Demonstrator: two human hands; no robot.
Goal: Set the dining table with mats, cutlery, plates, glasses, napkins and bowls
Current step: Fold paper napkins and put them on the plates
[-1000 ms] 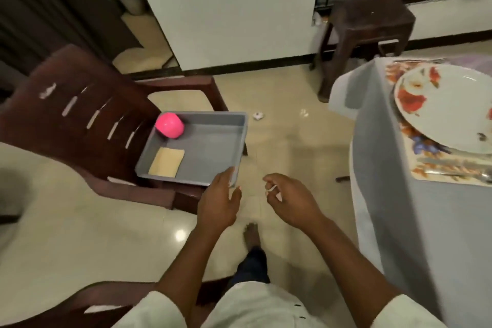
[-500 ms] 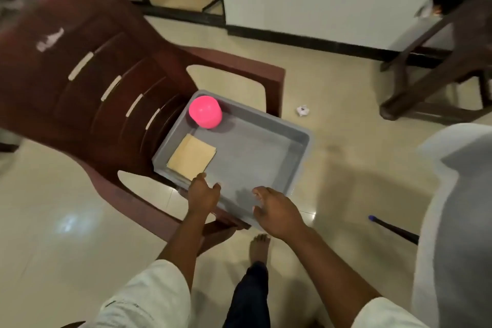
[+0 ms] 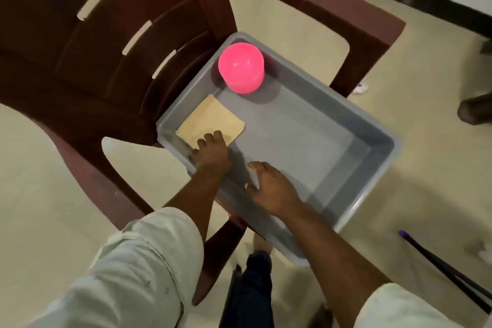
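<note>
A grey plastic tray (image 3: 372, 157) sits on the seat of a dark brown plastic chair (image 3: 106, 61). A pink bowl (image 3: 241, 68) stands upright in the tray's far corner. A folded beige napkin (image 3: 213, 120) lies flat on the tray floor by the left wall. My left hand (image 3: 211, 150) reaches over the tray's near left corner, with its bent fingers down on the napkin's near corner; the thumb is hidden. My right hand (image 3: 271, 188) hovers over the tray's near wall with loosely curled fingers, and I see nothing in it.
The chair's right armrest (image 3: 346, 8) runs behind the tray. A dark stick with a blue tip (image 3: 442, 266) lies on the tiled floor at the right. My foot and dark trouser leg (image 3: 253, 287) are below the tray. A furniture leg (image 3: 475, 112) stands at the right edge.
I have leaned in over the chair, so the tray looks larger. My left hand moved from the tray's rim onto the napkin. My right hand moved over the tray's near wall.
</note>
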